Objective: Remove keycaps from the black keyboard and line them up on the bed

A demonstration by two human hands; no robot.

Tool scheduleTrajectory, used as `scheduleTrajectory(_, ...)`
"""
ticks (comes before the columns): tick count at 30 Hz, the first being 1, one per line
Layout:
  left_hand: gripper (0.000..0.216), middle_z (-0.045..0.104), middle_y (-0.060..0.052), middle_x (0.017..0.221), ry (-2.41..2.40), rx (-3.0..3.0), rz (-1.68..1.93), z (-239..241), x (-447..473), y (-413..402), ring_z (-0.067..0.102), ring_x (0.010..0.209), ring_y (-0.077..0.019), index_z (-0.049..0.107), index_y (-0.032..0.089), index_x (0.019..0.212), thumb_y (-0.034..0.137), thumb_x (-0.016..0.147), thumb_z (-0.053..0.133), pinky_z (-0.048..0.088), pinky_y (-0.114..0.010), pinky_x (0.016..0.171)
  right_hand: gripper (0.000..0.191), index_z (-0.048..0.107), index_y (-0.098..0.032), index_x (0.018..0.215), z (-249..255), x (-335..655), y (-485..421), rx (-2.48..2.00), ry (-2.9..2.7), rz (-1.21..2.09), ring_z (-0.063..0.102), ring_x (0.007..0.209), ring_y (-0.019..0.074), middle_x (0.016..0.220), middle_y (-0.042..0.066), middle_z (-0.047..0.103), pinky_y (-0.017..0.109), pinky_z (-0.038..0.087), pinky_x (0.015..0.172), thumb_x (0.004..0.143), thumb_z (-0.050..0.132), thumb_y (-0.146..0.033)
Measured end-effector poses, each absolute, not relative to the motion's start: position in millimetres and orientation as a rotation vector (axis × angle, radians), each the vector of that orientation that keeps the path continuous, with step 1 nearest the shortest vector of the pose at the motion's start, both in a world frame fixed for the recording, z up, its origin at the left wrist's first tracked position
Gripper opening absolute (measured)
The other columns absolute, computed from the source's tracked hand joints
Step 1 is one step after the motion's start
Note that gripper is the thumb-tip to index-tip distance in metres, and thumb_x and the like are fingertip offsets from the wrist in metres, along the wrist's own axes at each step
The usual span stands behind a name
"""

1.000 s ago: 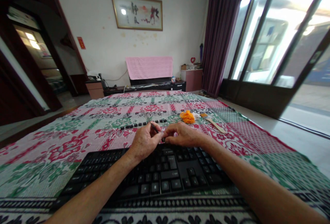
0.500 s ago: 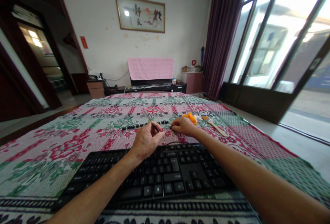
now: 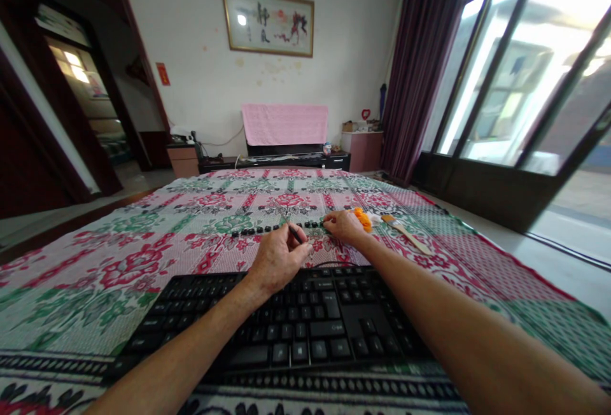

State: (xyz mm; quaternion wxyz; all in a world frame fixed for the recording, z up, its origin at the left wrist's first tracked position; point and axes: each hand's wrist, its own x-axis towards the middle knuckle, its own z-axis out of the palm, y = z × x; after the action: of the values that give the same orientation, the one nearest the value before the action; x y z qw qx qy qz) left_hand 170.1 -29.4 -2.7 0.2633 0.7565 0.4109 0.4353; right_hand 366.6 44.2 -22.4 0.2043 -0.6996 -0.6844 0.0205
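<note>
Head cam, L to R: dark-framed doorway at far L, then a small red paper strip on the wall. Floral bedspread, pink/green/white w/ a dark patterned border, covers the big surface out front. Black kbd lies on it nearest the wearer, L end partly under the left forearm, R end partly under the right one. Row of small black keycaps sits on the cloth beyond the kbd, approx. crosswise, w/ small gaps btwn pieces; part of it is hidden behind the left hand. That hand is above the kbd's far edge, fingers curled in, thumb & fingers pinched on a dark pen-like tool, slanted. Bkgd above: gold-framed pic on the wall, pink towel draped over a dark flat item on a low cabinet. Right hand is at the row's R end, palm down, fingers bent, tips at the last keycap; can't tell if it has hold of anything, or how far apart thumb & fingers are. Just beside it, partly covered: orange bundle, then a small white item, then a flat brush w/ pale handle, bristles pointing away. Far R: purple curtain, dark-framed glass doors.
</note>
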Motion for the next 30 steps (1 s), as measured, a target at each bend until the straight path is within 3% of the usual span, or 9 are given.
scheduleTrajectory(18, 0.009, 0.052, 0.004, 0.056, 1.106, 2.074, 1.149, -0.9, 169.4, -29.9, 0.048, 0.05, -0.0087, 0.052, 0.018, 0.074, 0.025, 0.069, 0.055, 0.036, -0.02, 0.048, 0.026, 0.069, -0.022, 0.087, -25.4, 369.5, 49.0, -1.959, -1.864, 0.106, 0.06, 0.076, 0.0154, 0.081, 0.003, 0.068, 0.021, 0.042, 0.066, 0.071, 0.049, -0.028)
scheduleTrajectory(30, 0.011, 0.052, 0.004, 0.056, 1.121, 2.088, 1.138, -2.6, 169.2, -29.4, 0.048, 0.051, -0.0086, 0.053, 0.018, 0.075, 0.026, 0.069, 0.055, 0.036, -0.02, 0.049, 0.03, 0.069, -0.021, 0.093, -26.3, 371.8, 51.7, -1.939, -1.868, 0.095, 0.06, 0.082, 0.0191, 0.085, 0.005, 0.068, 0.025, 0.043, 0.073, 0.07, 0.05, -0.029)
